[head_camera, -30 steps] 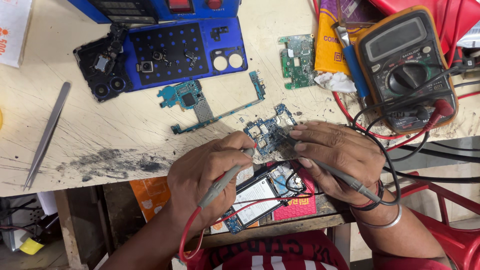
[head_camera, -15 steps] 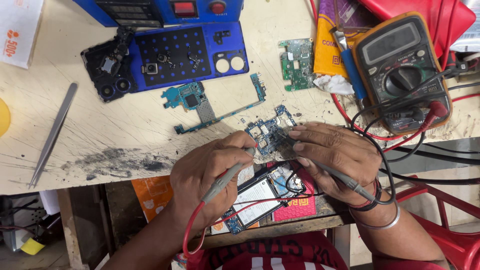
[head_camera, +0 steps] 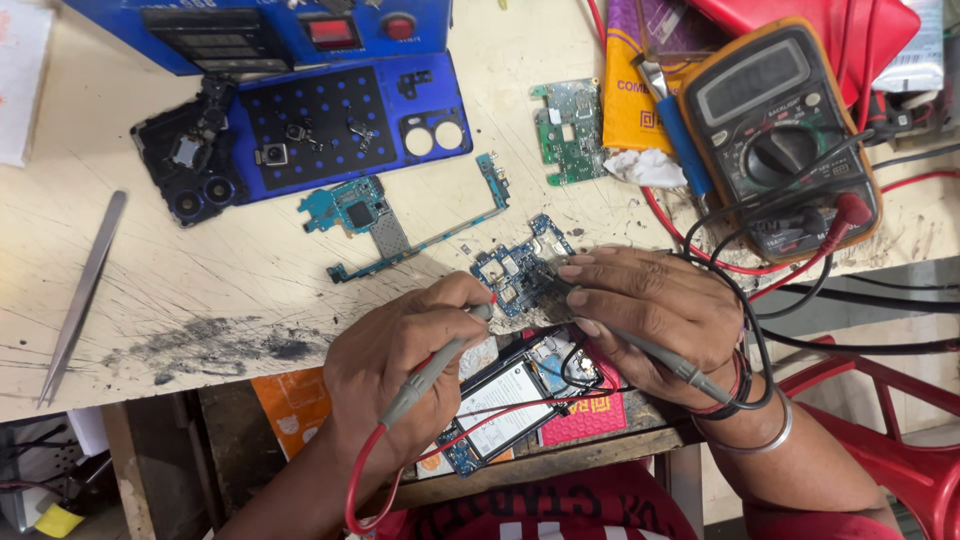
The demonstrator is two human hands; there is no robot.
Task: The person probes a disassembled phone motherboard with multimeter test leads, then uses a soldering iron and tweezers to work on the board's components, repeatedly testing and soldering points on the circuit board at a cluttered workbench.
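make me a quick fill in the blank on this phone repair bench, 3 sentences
1. The left hand holds the probe with the ____ lead.
2. Both probe tips meet on a small ____ circuit board.
3. The metal tweezers lie at the ____ end of the table.

Missing words: red; blue; left

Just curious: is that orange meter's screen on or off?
Cannot tell. The multimeter display looks blank grey, with no digits visible, though glare could hide them.
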